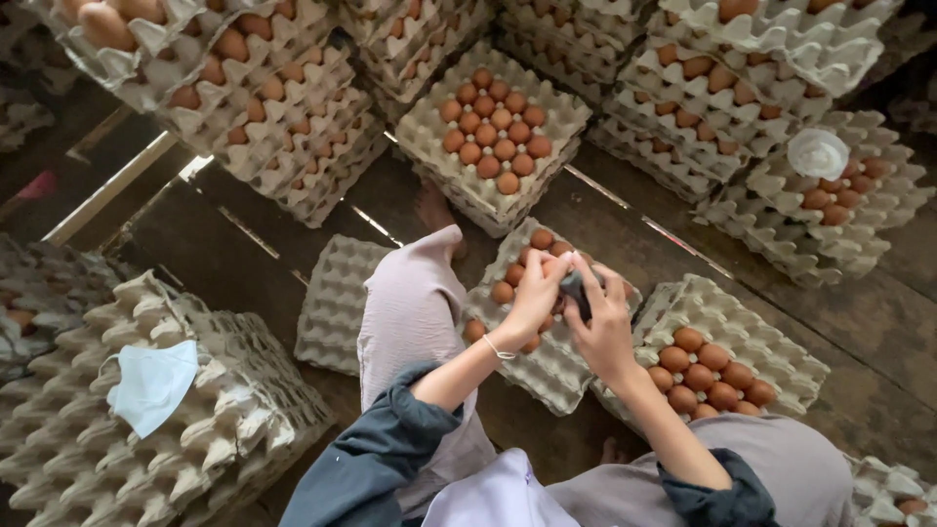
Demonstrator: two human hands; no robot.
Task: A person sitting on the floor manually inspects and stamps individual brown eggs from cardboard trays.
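Note:
My left hand [535, 291] and my right hand [603, 322] meet over a grey pulp egg tray [547, 371] between my knees. Together they grip a small dark object [574, 289] that I cannot identify; an egg may be pressed against it. The tray carries a few brown eggs [508, 275] along its far and left side. To the right stands a stack of trays [771, 342] with about a dozen brown eggs [708, 376] on top.
An empty tray [332, 303] lies left of my knee. A tall stack of empty trays [195, 429] carries a pale blue face mask [151, 383]. Filled tray stacks [498, 132] ring the far side; one holds a white lid [818, 153]. Dark wooden plank floor [244, 254].

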